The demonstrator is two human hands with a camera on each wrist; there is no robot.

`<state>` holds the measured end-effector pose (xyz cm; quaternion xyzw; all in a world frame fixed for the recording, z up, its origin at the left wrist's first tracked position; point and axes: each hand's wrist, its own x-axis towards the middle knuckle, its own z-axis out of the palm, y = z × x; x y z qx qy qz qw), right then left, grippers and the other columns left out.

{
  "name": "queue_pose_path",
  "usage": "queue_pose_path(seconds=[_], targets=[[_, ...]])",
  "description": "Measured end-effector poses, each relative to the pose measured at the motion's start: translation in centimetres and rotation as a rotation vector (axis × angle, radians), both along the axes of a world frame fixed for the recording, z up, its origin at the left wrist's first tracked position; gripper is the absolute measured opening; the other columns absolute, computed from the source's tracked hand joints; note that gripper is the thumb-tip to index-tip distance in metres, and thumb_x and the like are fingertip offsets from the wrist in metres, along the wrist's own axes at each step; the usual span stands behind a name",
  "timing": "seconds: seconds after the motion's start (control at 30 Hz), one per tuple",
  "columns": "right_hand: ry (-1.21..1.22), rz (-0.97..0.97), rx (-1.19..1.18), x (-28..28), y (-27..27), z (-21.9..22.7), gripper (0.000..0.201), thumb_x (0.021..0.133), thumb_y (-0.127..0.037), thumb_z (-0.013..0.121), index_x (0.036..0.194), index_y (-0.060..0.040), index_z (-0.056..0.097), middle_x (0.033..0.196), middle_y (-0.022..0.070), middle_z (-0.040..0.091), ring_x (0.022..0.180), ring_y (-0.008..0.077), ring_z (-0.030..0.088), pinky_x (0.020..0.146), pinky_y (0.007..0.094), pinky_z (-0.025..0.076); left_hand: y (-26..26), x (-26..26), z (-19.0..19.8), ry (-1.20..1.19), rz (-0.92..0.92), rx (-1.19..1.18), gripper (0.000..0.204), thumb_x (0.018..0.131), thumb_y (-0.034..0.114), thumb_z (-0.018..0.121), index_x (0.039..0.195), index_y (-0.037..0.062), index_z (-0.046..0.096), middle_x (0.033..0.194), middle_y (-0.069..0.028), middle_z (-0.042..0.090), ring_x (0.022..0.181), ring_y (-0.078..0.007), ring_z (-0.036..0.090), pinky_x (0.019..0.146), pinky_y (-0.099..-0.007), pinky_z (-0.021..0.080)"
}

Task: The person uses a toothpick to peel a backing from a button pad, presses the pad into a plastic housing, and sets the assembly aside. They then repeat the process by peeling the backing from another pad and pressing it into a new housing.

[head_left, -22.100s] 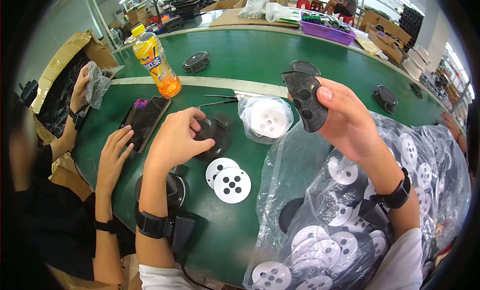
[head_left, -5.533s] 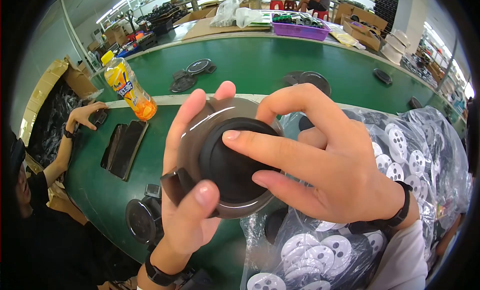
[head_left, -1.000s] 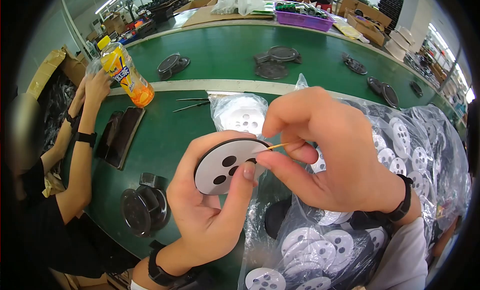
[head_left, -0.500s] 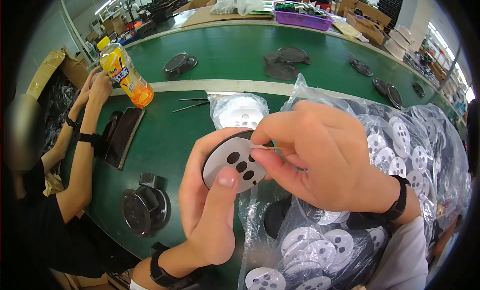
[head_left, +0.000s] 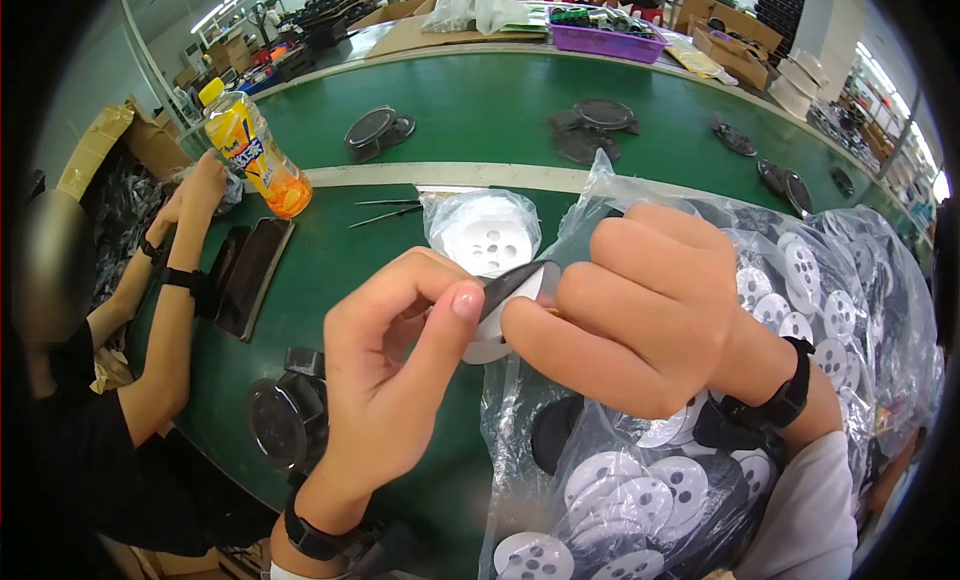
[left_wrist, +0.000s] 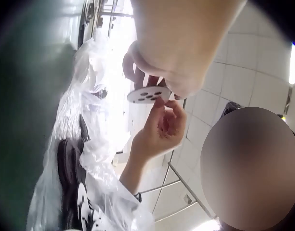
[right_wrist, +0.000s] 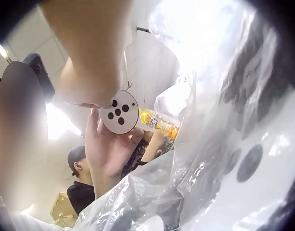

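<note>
Centrally in the frame, the left hand (head_left: pixel 390 370) pinches a round, white-faced, dark-backed disc (head_left: pixel 487 351); the right hand (head_left: pixel 650 320) pinches a slim yellowish stick (head_left: pixel 550 311) beside it. Probably light and bendable, the disc is best held by its rim. Lower right: clear plastic bag (head_left: pixel 508 420).

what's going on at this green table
A person's left hand pinches a white disc with dark round spots, while their right hand is curled at its edge, a sliver of a thin yellowish stick showing by the fingers. More such discs lie in a big clear bag beside them. Someone else is busy near the drink bottle.
</note>
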<state>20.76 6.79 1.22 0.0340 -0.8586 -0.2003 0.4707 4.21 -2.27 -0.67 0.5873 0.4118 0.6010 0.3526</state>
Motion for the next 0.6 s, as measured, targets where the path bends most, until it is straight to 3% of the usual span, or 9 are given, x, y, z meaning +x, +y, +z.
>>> queue_pose_path(seconds=[0.07,0.13,0.2,0.3,0.33,0.4,0.43,0.53,0.6], targets=[[-0.018,0.000,0.005,0.0,0.3,-0.3,0.037,0.041,-0.021,0.050,0.074,-0.0078,0.060,0.055,-0.0033,0.036,0.046,0.0117,0.032,0.039,0.0238,0.022,0.2,0.3,0.4,0.024,0.072,0.027,0.008,0.086,0.002,0.053,0.081,-0.0041,0.055,0.075,-0.0032,0.054,0.069,-0.0056,0.048,0.063,-0.0190,0.040],[-0.038,-0.031,0.006,0.1,0.1,0.0,0.034,0.042,-0.019,0.054,0.073,-0.0081,0.060,0.055,-0.0033,0.037,0.046,0.0120,0.033,0.039,0.0243,0.023,0.3,-0.1,0.6,0.290,0.256,0.059,0.009,0.086,0.001,0.053,0.078,-0.0038,0.055,0.070,-0.0003,0.053,0.063,-0.0036,0.047,0.058,-0.0174,0.040],[-0.062,-0.063,0.006,0.2,0.4,-0.1,0.031,0.044,-0.018,0.058,0.073,-0.0084,0.059,0.055,-0.0032,0.037,0.046,0.0124,0.033,0.039,0.0247,0.024,0.7,-1.1,0.7,0.179,0.400,-0.035,0.012,0.087,0.006,0.054,0.077,-0.0006,0.056,0.068,0.0028,0.051,0.056,-0.0015,0.043,0.049,-0.0161,0.034],[0.040,0.043,-0.277,0.0,1.9,-0.4,0.016,0.061,-0.003,0.067,0.075,-0.0051,0.059,0.056,-0.0007,0.041,0.045,0.0126,0.034,0.041,0.0262,0.026,1.6,-3.5,0.3,-0.121,0.510,0.014,0.016,0.089,0.014,0.053,0.079,0.0030,0.057,0.068,0.0035,0.051,0.054,-0.0018,0.041,0.047,-0.0166,0.031],[0.042,0.042,-0.280,0.1,1.9,-0.3,0.016,0.061,-0.003,0.067,0.075,-0.0051,0.059,0.056,-0.0007,0.041,0.045,0.0126,0.034,0.041,0.0262,0.026,1.7,-3.8,0.2,-0.221,0.553,0.043,0.018,0.090,0.017,0.052,0.079,0.0039,0.057,0.069,0.0035,0.052,0.054,-0.0021,0.041,0.047,-0.0171,0.031],[0.028,-0.079,-0.678,0.7,1.8,0.2,0.012,0.067,0.000,0.064,0.077,-0.0028,0.058,0.055,0.0004,0.041,0.045,0.0094,0.032,0.043,0.0253,0.026,1.6,-3.7,0.8,-0.265,0.583,0.027,0.018,0.090,0.019,0.052,0.080,0.0060,0.058,0.072,0.0030,0.055,0.058,-0.0025,0.044,0.048,-0.0183,0.032],[-0.014,-0.149,-0.774,0.7,1.7,0.6,0.007,0.071,-0.011,0.064,0.075,-0.0110,0.058,0.046,0.0010,0.041,0.044,0.0184,0.045,0.043,0.0307,0.034,1.7,-3.9,0.7,-0.295,0.641,0.043,0.018,0.090,0.020,0.052,0.080,0.0066,0.057,0.074,0.0029,0.056,0.060,-0.0025,0.046,0.048,-0.0188,0.033],[-0.191,-0.261,-0.964,0.6,2.1,-0.2,0.009,0.071,-0.017,0.064,0.075,-0.0112,0.058,0.048,0.0028,0.047,0.045,0.0207,0.049,0.045,0.0330,0.036,1.7,-4.1,0.5,-0.328,0.671,0.055,0.017,0.089,0.021,0.052,0.079,0.0081,0.057,0.076,0.0033,0.058,0.066,-0.0027,0.049,0.049,-0.0196,0.032],[-0.196,-0.335,-0.848,0.2,2.7,-1.9,0.012,0.071,-0.020,0.065,0.074,-0.0111,0.058,0.049,0.0038,0.049,0.046,0.0220,0.051,0.045,0.0340,0.037,1.8,-3.5,0.6,-0.353,0.665,-0.003,0.018,0.090,0.021,0.052,0.079,0.0082,0.056,0.076,0.0033,0.057,0.065,-0.0030,0.048,0.050,-0.0199,0.032]])
